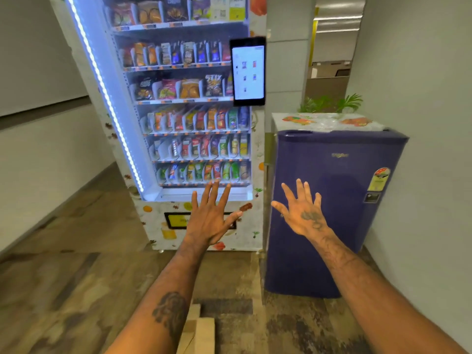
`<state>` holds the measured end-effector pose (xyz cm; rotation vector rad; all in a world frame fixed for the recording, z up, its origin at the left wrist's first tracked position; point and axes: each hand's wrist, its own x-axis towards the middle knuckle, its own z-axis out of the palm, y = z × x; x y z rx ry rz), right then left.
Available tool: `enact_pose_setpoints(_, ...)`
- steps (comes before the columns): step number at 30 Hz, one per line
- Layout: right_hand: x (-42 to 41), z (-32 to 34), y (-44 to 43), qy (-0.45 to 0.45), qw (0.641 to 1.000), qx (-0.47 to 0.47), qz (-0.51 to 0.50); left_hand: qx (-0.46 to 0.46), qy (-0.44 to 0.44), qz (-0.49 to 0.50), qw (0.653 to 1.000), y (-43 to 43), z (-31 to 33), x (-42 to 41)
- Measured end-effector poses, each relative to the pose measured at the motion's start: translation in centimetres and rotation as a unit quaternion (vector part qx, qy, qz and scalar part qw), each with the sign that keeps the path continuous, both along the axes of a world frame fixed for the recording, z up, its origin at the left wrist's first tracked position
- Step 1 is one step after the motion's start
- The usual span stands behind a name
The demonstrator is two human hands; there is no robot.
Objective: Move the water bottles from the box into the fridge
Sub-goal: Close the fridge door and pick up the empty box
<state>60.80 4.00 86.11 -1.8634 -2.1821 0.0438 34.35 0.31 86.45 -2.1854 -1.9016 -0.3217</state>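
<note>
Water bottles do not show anywhere in this view. They are presumably in the box [196, 328], of which only pale cardboard flaps appear at the near edge, low between the two forearms; its inside cannot be seen.

The fridge [332, 200], a small blue one, stands on the right against the wall, just beside a lit vending machine [178, 111], and its door is shut. The left hand [212, 215] and the right hand [304, 213] are both held out in the air with fingers straight and spread, holding nothing. The left is in front of the vending machine's base and the right is in front of the fridge door, apparently short of touching it.

If they are filled, the bottles are likely to be weighty for their size. Their thin plastic walls would give under a hard squeeze, and the smooth sides could slip. A wrap of the fingers round the middle of the body, or round the neck just under the cap, looks the surest hold. The door probably has to come open first, likely by the recess at its top left corner [298, 134].
</note>
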Motion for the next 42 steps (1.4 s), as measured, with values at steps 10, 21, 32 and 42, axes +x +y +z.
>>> enact_pose_setpoints(10, -14.1, -5.1, -5.2, 0.022, 0.998, -0.033, 0.044, -0.041, -0.009, 0.026, 0.999, -6.2, -4.8, -13.5)
enact_pose_setpoints(21, -23.3, -14.3, -2.8, 0.008, 0.988, -0.121, 0.092, -0.109, -0.003, 0.067, 0.992, -6.2, -12.6, -20.6)
enact_pose_setpoints(32, -30.4, -22.9, 1.1, -0.023, 0.974, -0.194, 0.112, -0.195, -0.002, 0.069, 0.978, -2.3, -21.4, -26.6)
enact_pose_setpoints(42, -37.1, -32.9, 0.6, -0.009, 0.959, -0.281, 0.045, -0.272, 0.002, 0.014, 0.962, 1.4, -31.3, -34.7)
